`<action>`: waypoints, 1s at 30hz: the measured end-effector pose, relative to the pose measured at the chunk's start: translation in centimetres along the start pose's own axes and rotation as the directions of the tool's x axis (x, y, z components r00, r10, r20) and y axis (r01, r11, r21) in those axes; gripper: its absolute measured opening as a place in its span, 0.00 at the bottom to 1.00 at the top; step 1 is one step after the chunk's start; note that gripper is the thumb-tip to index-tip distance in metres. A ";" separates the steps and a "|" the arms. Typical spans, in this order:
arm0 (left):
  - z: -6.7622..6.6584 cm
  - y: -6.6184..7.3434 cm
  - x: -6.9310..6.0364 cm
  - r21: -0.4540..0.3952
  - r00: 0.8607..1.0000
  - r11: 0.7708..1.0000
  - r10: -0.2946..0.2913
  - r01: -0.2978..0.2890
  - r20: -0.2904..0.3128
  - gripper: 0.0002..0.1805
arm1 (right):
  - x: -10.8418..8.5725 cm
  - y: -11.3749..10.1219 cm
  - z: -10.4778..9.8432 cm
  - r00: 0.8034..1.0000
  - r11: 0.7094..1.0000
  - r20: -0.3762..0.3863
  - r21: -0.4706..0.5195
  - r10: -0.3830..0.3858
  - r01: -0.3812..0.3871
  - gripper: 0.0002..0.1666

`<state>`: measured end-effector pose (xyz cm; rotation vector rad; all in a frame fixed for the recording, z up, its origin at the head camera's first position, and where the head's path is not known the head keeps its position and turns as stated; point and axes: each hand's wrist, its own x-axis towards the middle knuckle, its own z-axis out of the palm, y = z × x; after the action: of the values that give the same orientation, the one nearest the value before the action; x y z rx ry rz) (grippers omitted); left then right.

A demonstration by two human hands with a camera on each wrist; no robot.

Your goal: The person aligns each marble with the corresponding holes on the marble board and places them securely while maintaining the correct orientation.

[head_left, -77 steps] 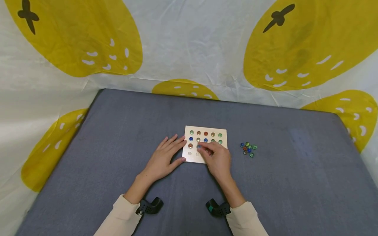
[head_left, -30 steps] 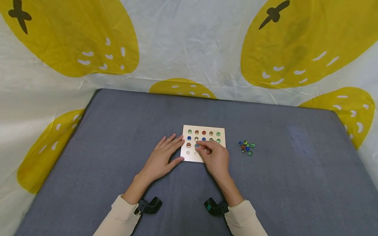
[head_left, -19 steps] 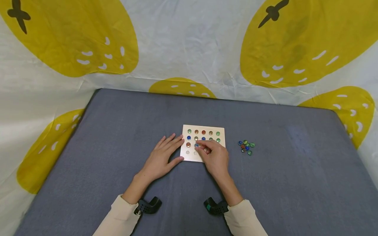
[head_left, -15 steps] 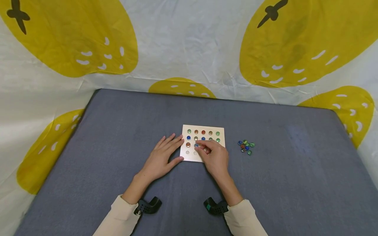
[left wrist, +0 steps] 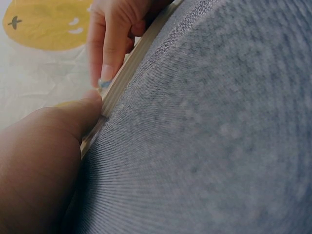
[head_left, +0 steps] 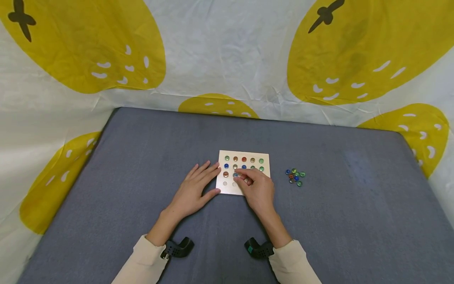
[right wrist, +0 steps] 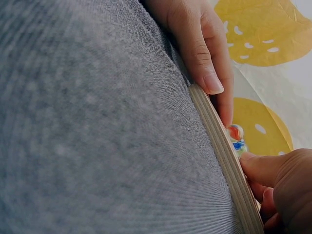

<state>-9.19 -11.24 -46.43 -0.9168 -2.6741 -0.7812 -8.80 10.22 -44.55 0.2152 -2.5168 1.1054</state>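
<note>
A pale wooden board (head_left: 232, 190) with rows of round hollows lies on the grey table, marbles sitting in its upper rows. My left hand (head_left: 191, 193) is spread flat, its fingertips and thumb touching the board's left edge. Over the third row my right hand (head_left: 259, 189) pinches a blue-and-clear marble (head_left: 235, 174) between thumb and forefinger, at the second hollow. In the right wrist view that marble (right wrist: 239, 146) shows at the thumb tip, beside a red-and-clear marble (right wrist: 235, 132). My right hand hides the board's lower right part.
Several loose marbles (head_left: 296, 178) in green, blue and reddish colours lie in a cluster right of the board. The grey cloth-covered table (head_left: 159, 138) reaches back to a white curtain (head_left: 227, 47) with yellow fruit shapes.
The head view has shifted slightly, so everything sits a little further left in it. Both hands keep their places on the board, and the right one still pinches the marble.
</note>
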 end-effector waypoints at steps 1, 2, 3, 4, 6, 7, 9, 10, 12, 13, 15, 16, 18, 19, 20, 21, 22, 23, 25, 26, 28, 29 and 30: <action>0.0 0.0 0.0 0.001 1.000 1.000 -0.001 0.001 0.000 0.32 | 0.0 0.0 0.0 1.000 1.000 0.001 -0.001 0.001 -0.001 0.11; -0.1 0.0 0.0 0.001 1.000 1.000 0.000 0.000 0.000 0.32 | 0.0 -0.1 0.0 1.000 1.000 0.002 -0.003 0.001 -0.001 0.11; -0.1 0.0 0.0 0.001 1.000 1.000 0.000 0.000 -0.001 0.32 | 0.0 -0.1 0.0 1.000 1.000 0.003 -0.005 0.002 -0.002 0.11; -0.1 0.0 0.0 0.002 1.000 1.000 0.000 0.000 -0.002 0.32 | 0.0 -0.1 0.0 1.000 1.000 0.003 -0.006 0.002 -0.002 0.11; -0.2 0.0 0.0 0.001 1.000 1.000 0.002 -0.002 -0.004 0.32 | 0.1 -0.2 -0.1 1.000 1.000 0.003 -0.008 0.003 -0.003 0.11; -0.2 0.0 0.0 0.001 1.000 1.000 0.003 -0.003 -0.005 0.32 | 0.1 -0.2 -0.1 1.000 1.000 0.002 -0.007 0.002 -0.002 0.11; -0.3 0.1 0.1 0.002 1.000 1.000 0.003 -0.003 -0.007 0.32 | 0.1 -0.3 -0.2 1.000 1.000 0.004 -0.004 0.004 -0.004 0.11; -0.3 0.1 0.1 0.003 1.000 1.000 0.004 -0.003 -0.006 0.32 | 0.1 -0.3 -0.2 1.000 1.000 0.007 -0.003 0.003 -0.003 0.11; -0.4 0.2 0.1 0.002 1.000 1.000 0.004 -0.004 -0.004 0.32 | 0.1 -0.4 -0.3 1.000 1.000 0.019 0.008 0.001 -0.001 0.11; -0.3 0.2 0.1 0.004 1.000 1.000 0.004 -0.004 -0.003 0.32 | 0.0 -0.4 -0.5 1.000 1.000 0.027 0.024 -0.001 0.001 0.11; -0.4 0.3 0.1 0.002 1.000 1.000 0.005 -0.005 -0.001 0.32 | 0.0 -0.4 -0.8 0.999 0.998 0.043 0.061 -0.009 0.006 0.11; -0.3 0.3 0.1 0.005 1.000 1.000 0.007 -0.007 0.002 0.32 | 0.0 -0.4 -1.0 0.999 0.997 0.050 0.076 -0.015 0.011 0.11; -0.3 0.4 0.1 0.005 1.000 1.000 0.005 -0.005 0.006 0.32 | 0.0 -0.5 -1.7 0.997 0.993 0.065 0.112 -0.034 0.027 0.12; -0.4 0.4 0.1 0.005 1.000 1.000 0.002 -0.002 0.008 0.32 | 0.0 -0.6 -2.0 0.996 0.992 0.073 0.122 -0.045 0.036 0.13; -0.4 0.5 0.1 0.004 1.000 1.000 0.000 0.000 0.011 0.32 | 0.0 -0.6 -2.5 0.995 0.991 0.079 0.129 -0.058 0.047 0.13; -0.4 0.5 0.1 0.004 1.000 1.000 -0.002 0.002 0.013 0.32 | 0.0 -0.6 -2.9 0.994 0.990 0.085 0.130 -0.070 0.058 0.14; -0.4 0.5 0.1 0.003 1.000 1.000 -0.005 0.005 0.015 0.32 | 0.1 -0.6 -3.4 0.993 0.989 0.088 0.132 -0.083 0.071 0.15; -0.4 0.5 0.1 0.001 1.000 1.000 -0.007 0.007 0.016 0.32 | 0.1 -0.6 -3.9 0.991 0.987 0.089 0.137 -0.097 0.084 0.15; -0.5 0.5 0.1 -0.002 1.000 1.000 -0.008 0.008 0.016 0.32 | 0.2 -0.4 -4.9 0.990 0.985 0.080 0.135 -0.116 0.105 0.16; -0.5 0.4 0.2 -0.003 1.000 1.000 -0.007 0.007 0.015 0.32 | 0.3 -0.2 -5.4 0.990 0.984 0.071 0.135 -0.125 0.114 0.16; -0.5 0.4 0.2 -0.005 1.000 1.000 -0.005 0.005 0.013 0.32 | 0.4 0.3 -6.4 0.991 0.985 0.049 0.127 -0.125 0.118 0.15; -0.5 0.4 0.2 -0.006 1.000 1.000 -0.004 0.005 0.012 0.32 | 0.4 0.5 -7.0 0.992 0.986 0.039 0.126 -0.119 0.113 0.15; -0.5 0.4 0.2 -0.007 1.000 1.000 -0.004 0.004 0.011 0.32 | 0.4 0.7 -7.5 0.993 0.986 0.029 0.123 -0.114 0.109 0.14</action>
<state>-9.06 -11.18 -45.74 -0.9206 -2.6849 -0.7892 -7.28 16.25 -40.22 0.4073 -2.4370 1.2201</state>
